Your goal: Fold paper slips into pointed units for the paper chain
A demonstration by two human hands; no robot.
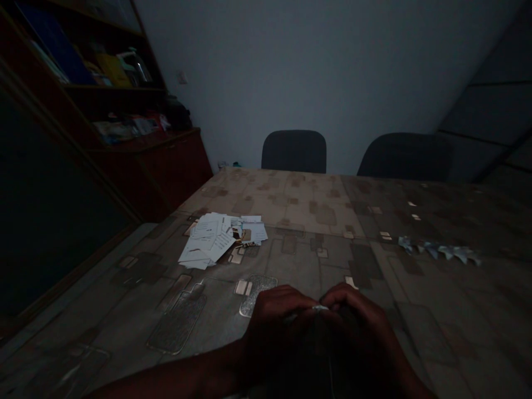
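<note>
My left hand (pixel 279 310) and my right hand (pixel 358 310) meet close to me above the near part of the table. Both are closed, with thumbs and forefingers pinched together around a small whitish piece (pixel 320 307) that looks like folded paper. Only a sliver of it shows, and the rest is hidden by the fingers and deep shadow. Beyond my left hand lies a loose heap of white printed cards (pixel 210 238), with some darker, coloured bits at its right side. To the right, a row of folded pale pieces (pixel 439 250) forms a zigzag strip on the table.
A patterned cloth covers the table (pixel 286 194). Two dark chairs, one at the middle (pixel 294 151) and one at the right (pixel 405 156), stand along the far edge before a plain wall. A wooden cabinet (pixel 166 166) with filled shelves is at the left. The room is dim.
</note>
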